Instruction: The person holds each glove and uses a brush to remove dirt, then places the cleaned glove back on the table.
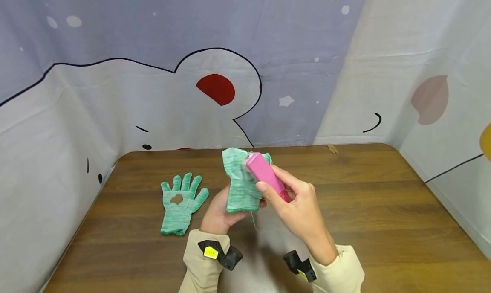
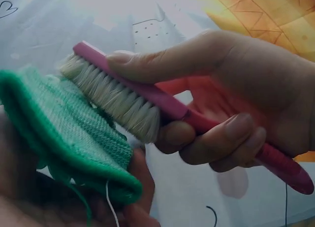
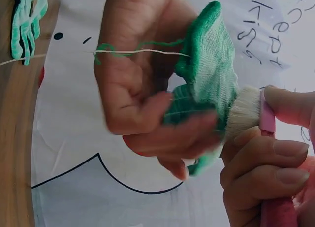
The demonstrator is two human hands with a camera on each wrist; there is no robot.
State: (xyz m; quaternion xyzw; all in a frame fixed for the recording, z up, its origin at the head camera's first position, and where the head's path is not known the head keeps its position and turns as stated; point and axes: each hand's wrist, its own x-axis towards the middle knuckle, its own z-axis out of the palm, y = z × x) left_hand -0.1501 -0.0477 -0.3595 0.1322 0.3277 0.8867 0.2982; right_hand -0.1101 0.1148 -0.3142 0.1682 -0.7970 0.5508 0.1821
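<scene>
brush (image 1: 265, 172) pinched in right grip (image 1: 303, 212), bristles (image 2: 115, 96) touching glove (image 1: 242, 190) held in left grip (image 1: 220, 213)

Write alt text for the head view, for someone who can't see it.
A person's right hand holds a pink brush against a green glove in the left hand, above a wooden table. A second green glove lies on the table at left, a brown spot on it.

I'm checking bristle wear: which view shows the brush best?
Left wrist: the brush is side-on, bristles and handle visible. The head view shows mainly its pink back; in the right wrist view, the right hand hides part.
</scene>
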